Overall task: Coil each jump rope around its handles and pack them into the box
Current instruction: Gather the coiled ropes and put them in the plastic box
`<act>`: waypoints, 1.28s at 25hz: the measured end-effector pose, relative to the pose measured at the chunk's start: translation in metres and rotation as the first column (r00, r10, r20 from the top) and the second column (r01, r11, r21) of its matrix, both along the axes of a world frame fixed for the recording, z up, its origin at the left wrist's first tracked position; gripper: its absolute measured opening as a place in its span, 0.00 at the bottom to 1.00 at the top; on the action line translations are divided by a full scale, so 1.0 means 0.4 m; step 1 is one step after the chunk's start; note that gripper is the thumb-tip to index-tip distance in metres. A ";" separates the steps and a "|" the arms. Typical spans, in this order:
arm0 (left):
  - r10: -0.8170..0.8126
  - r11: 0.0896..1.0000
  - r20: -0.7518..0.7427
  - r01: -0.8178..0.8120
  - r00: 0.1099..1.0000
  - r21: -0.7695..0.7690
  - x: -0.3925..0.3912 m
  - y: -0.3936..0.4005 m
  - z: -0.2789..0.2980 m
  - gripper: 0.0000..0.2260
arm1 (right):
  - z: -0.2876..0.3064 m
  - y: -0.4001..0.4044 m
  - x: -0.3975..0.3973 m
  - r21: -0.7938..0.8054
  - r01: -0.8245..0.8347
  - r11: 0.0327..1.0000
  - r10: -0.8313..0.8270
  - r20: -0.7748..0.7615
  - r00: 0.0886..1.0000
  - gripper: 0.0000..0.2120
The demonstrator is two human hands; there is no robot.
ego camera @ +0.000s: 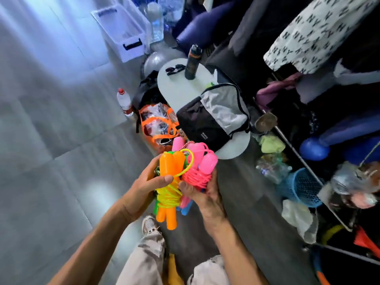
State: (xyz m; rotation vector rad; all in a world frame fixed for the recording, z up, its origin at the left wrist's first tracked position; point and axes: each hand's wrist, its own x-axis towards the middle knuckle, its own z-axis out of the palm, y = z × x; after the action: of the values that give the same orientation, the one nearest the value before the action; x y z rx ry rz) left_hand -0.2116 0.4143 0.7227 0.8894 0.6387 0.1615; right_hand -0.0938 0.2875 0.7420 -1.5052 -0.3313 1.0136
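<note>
Both hands are gripping a bundle of coiled jump ropes.
The left hand (144,188) is curling round the orange-handled rope (168,188); the right hand (202,192) is clutching the pink-handled rope (200,167). Beyond, a black-and-grey bag (213,118), label unreadable, is lying on the worktop (176,87); farther off, a clear lidded box (123,31) is standing on the floor.

Orange-handled rope (169,194), yellow cord coiled round its handles; pink rope (202,171) likewise coiled, touching beside it.
</note>
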 end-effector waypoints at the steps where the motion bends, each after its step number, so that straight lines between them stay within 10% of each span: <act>1: 0.022 1.000 -0.003 -0.022 1.000 0.008 -0.032 0.045 0.016 0.42 | 0.015 0.054 -0.022 0.002 -0.027 1.000 0.027 0.009 1.000 0.44; 16: 0.200 0.974 -0.057 -0.193 0.978 0.115 -0.139 0.732 0.053 0.45 | -0.018 0.820 -0.044 0.038 -0.300 0.953 0.300 0.002 0.954 0.49; 32: 0.099 0.995 -0.047 -0.098 0.994 0.016 -0.016 1.782 -0.019 0.40 | -0.050 1.835 0.060 -0.029 -0.166 0.986 0.168 0.050 0.985 0.44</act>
State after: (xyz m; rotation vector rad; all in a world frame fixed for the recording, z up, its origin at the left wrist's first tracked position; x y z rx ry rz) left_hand -0.2182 1.1270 0.7150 0.8772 0.7275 0.2336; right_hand -0.0697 1.0215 0.7220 -1.5478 -0.4899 1.1152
